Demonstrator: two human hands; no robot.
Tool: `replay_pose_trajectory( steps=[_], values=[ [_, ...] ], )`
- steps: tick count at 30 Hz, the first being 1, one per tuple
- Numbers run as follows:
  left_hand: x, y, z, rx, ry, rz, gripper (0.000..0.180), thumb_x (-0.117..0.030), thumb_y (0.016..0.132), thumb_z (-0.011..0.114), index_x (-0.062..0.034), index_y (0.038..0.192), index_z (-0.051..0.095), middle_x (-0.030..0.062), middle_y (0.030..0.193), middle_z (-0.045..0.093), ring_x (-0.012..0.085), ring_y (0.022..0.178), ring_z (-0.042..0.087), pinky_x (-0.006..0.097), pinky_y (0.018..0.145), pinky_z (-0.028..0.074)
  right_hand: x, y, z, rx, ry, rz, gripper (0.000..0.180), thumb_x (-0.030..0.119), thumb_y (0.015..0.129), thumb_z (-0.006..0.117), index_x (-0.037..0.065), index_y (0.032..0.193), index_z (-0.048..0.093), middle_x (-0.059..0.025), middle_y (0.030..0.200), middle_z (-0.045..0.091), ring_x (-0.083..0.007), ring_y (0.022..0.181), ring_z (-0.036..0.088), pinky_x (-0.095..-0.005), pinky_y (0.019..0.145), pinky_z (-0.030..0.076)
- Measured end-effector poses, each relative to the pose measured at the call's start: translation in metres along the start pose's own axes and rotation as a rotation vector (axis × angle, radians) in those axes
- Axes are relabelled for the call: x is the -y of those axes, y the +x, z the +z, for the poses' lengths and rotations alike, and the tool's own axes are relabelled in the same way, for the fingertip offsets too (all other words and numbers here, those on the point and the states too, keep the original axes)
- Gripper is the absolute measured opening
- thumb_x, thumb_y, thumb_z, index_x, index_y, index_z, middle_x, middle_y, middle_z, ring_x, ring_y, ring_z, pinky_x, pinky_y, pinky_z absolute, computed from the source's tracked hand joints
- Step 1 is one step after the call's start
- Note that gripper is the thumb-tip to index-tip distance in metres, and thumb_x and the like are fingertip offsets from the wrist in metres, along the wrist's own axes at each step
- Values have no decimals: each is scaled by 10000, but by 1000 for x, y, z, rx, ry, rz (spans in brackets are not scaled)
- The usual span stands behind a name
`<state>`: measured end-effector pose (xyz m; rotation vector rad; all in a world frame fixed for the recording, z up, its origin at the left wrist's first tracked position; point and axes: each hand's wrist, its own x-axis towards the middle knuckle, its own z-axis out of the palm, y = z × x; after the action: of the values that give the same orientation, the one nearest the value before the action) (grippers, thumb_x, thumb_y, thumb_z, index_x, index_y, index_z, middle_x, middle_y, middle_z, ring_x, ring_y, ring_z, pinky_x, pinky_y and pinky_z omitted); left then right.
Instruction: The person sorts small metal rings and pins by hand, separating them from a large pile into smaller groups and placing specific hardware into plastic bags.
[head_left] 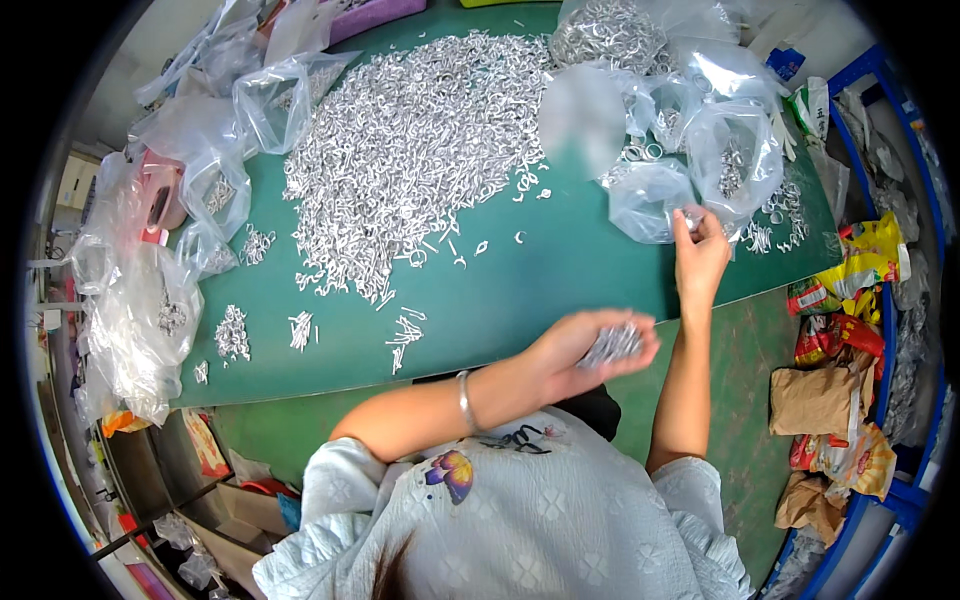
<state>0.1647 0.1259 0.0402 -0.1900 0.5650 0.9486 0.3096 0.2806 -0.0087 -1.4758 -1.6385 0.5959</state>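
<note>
My left hand (pixel 570 350) is turned palm up, with a heap of small silver metal parts (pixel 612 346) cupped in it, just off the table's near edge. A bracelet circles that wrist. Farther right, my right hand (pixel 700 240) has thumb and fingers pinched together at the rim of a clear plastic bag (pixel 650 205); whatever is between the fingertips is too small to make out. Beside it stands another open clear bag (pixel 735 160) with silver parts inside. A wide pile of loose silver metal parts (pixel 410 140) covers the far middle of the green table (pixel 560 270).
Small groups of parts (pixel 232 335) lie along the table's left front, with more (pixel 785 215) at the right edge. Clear bags (pixel 140 330) crowd the left side. A large bag of parts (pixel 610 35) stands far back. A blue rack (pixel 900 420) holds packets and paper bags at right.
</note>
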Motion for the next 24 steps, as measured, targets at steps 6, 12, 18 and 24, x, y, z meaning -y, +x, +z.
replay_pose_trajectory(
  steps=[6, 12, 18, 24],
  values=[
    [-49, 82, 24, 49, -196, 346, 123, -27, 946, 514, 69, 1011, 554, 152, 956, 600, 221, 845, 620, 362, 805, 560, 29, -25, 2, 22, 188, 3, 158, 104, 893, 659, -41, 837, 629, -32, 585, 567, -55, 537, 467, -261, 501, 401],
    [-60, 109, 56, -259, -152, 570, 84, -18, 911, 507, 2, 961, 572, 120, 921, 596, 229, 811, 604, 352, 740, 532, 36, -33, -10, 98, 100, 45, 214, 135, 942, 587, -39, 818, 591, -41, 549, 457, -94, 530, 374, -321, 495, 338],
    [-75, 123, 68, -207, -83, 581, 153, -84, 892, 451, -33, 936, 588, 96, 855, 584, 233, 790, 577, 410, 729, 495, 37, -28, -9, 154, 202, 91, 253, 169, 970, 583, 31, 760, 566, 44, 600, 458, -39, 546, 373, -233, 492, 295],
    [-72, 101, 78, -211, 142, 598, 122, -102, 871, 450, -42, 866, 557, 82, 854, 563, 216, 856, 542, 426, 768, 452, 27, -26, -5, 169, 310, 128, 270, 166, 982, 566, 59, 735, 546, 44, 607, 463, -43, 549, 403, -217, 500, 309]
  ],
)
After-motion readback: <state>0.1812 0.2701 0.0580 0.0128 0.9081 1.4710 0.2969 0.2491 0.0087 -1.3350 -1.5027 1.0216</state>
